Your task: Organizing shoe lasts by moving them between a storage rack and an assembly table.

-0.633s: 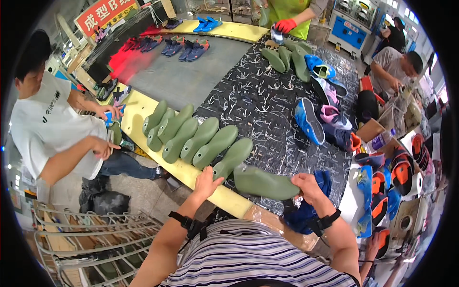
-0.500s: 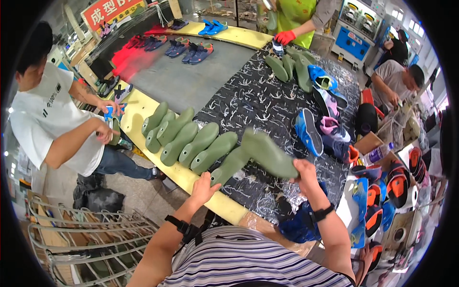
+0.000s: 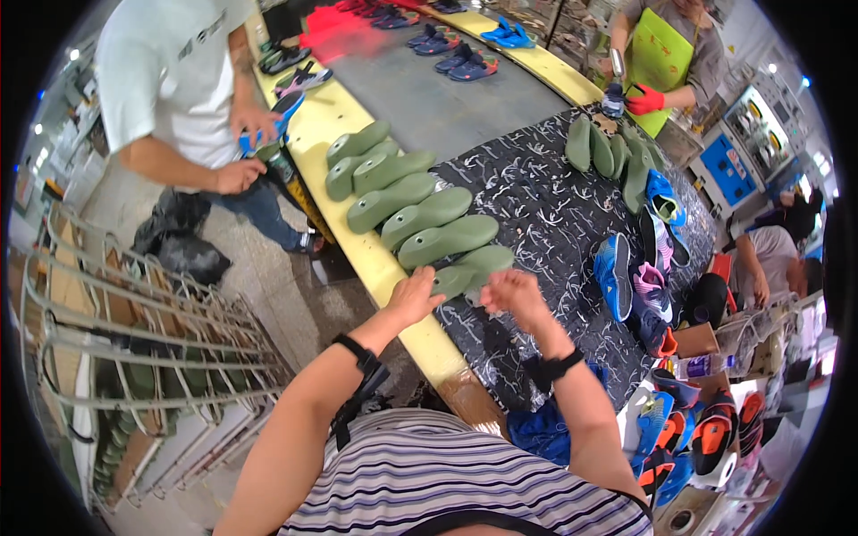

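Several green shoe lasts lie side by side along the near left edge of the table, heels toward the yellow border. My left hand (image 3: 413,299) grips the heel end of the nearest shoe last (image 3: 475,267). At that last's toe end is my right hand (image 3: 517,295), its fingers curled and slightly blurred. What it pinches, if anything, I cannot make out. Just beyond lies another shoe last (image 3: 450,239) in the row. Beneath them is a dark sheet (image 3: 527,201) covered in white thread-like marks.
Sneakers, including a blue one (image 3: 613,277), and more green lasts (image 3: 636,174) lie on the table's right part. A co-worker in white (image 3: 179,98) stands left, another in a green apron (image 3: 661,67) at the far side. A metal rack (image 3: 152,330) stands lower left.
My view has turned left, so the table appears farther right. The shoe last lifted in my right hand is no longer held up. That hand has moved in close to my left.
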A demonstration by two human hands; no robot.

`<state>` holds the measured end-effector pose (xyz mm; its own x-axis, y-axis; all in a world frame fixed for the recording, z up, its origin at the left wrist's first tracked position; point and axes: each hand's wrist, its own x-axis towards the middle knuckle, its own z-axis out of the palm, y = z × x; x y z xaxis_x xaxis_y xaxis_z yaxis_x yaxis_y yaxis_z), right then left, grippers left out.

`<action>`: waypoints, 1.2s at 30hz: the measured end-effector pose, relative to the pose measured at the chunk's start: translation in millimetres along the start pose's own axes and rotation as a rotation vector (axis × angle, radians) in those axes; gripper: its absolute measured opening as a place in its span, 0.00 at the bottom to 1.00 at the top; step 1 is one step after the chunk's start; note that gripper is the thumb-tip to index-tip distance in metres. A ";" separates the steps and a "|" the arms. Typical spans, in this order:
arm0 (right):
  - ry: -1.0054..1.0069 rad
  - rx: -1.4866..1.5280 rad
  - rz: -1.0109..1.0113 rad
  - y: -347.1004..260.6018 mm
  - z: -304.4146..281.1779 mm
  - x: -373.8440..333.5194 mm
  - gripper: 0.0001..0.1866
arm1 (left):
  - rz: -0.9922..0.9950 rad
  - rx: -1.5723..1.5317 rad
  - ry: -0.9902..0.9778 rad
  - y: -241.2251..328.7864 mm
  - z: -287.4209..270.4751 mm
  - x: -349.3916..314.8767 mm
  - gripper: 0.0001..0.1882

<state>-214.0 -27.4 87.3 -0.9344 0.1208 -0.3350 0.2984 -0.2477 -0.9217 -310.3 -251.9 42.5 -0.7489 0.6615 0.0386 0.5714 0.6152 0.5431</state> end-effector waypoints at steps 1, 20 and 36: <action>-0.001 -0.031 0.130 1.3 32.1 -21.9 0.13 | -0.013 -0.018 0.039 -4.8 -0.6 -5.7 0.24; -1.110 -0.648 0.620 209.8 531.4 -158.3 0.12 | -1.513 -0.176 0.595 -166.3 -8.5 -766.6 0.13; -1.989 -1.198 0.698 439.1 891.7 -378.6 0.13 | -2.437 -0.940 1.205 42.6 239.8 -847.0 0.14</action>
<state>97.5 -1039.1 -16.3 0.5166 -0.5407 -0.6639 -0.2170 0.6673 -0.7124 428.8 -683.1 -168.2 0.4310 -0.6155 -0.6598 -0.5817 -0.7485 0.3183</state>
